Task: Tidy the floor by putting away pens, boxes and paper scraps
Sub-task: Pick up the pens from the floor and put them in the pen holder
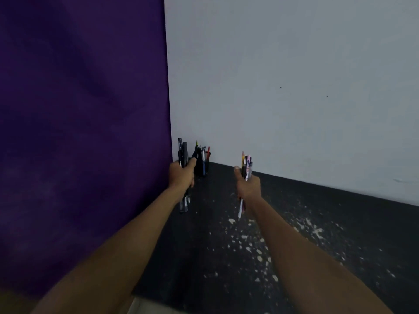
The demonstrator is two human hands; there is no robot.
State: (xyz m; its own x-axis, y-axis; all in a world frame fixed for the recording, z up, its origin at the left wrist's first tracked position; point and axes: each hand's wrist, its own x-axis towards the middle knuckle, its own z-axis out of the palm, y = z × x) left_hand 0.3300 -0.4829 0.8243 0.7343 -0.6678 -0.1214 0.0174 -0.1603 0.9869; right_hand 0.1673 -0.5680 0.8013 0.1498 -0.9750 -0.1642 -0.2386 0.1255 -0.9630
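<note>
My left hand (182, 175) grips a bundle of dark pens (182, 150) upright, their tips sticking out above and below the fist. My right hand (248, 186) grips a bundle of coloured pens and pencils (246, 165), pink, yellow and white among them, with a white tip hanging below the hand. A black pen holder (202, 165) stands on the floor in the corner just right of my left hand, with several pens in it. Both arms are stretched forward.
A purple wall or curtain (84, 132) fills the left side and a pale grey wall (283, 87) the right. The dark floor (215, 257) is speckled with pale paint flecks or scraps (249, 241).
</note>
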